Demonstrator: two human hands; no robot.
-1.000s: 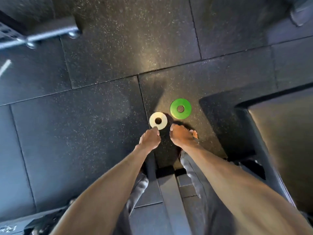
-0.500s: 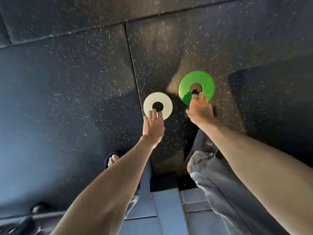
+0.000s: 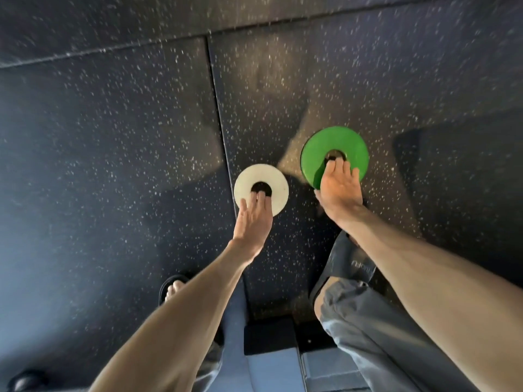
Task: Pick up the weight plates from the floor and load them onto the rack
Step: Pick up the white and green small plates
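- Two plates lie on the floor (image 3: 113, 165), which is dark rubber tile flecked with pale specks. Both are just right of a seam (image 3: 220, 123) that runs up the middle.
- The white plate (image 3: 274, 179) lies flat, lower and to the left. The green plate (image 3: 334, 140) is near it on the right and a little further from the person. The two are apart.
- The left hand (image 3: 252, 222) lies palm down on the near half of the white plate. Its fingers (image 3: 259, 198) are fairly straight, with the tips at the near rim of the centre hole. I cannot tell whether they hook into the hole or only rest there.
- The right hand (image 3: 339, 193) grips the green plate. Its fingertips (image 3: 336, 166) dip into the centre hole and its thumb (image 3: 318, 195) sits at the near-left rim.
- The green plate's left edge shows its thickness, so the plate looks slightly tilted. I cannot tell whether it is off the floor.
- Both forearms are bare and reach down from the lower corners.
- Below the hands, the left foot is in a dark sandal (image 3: 172, 290). On the right, a grey shoe (image 3: 351, 267) shows under a grey trouser leg (image 3: 368, 321).
- A grey-blue padded piece (image 3: 271, 363) sits at the bottom centre between the legs.
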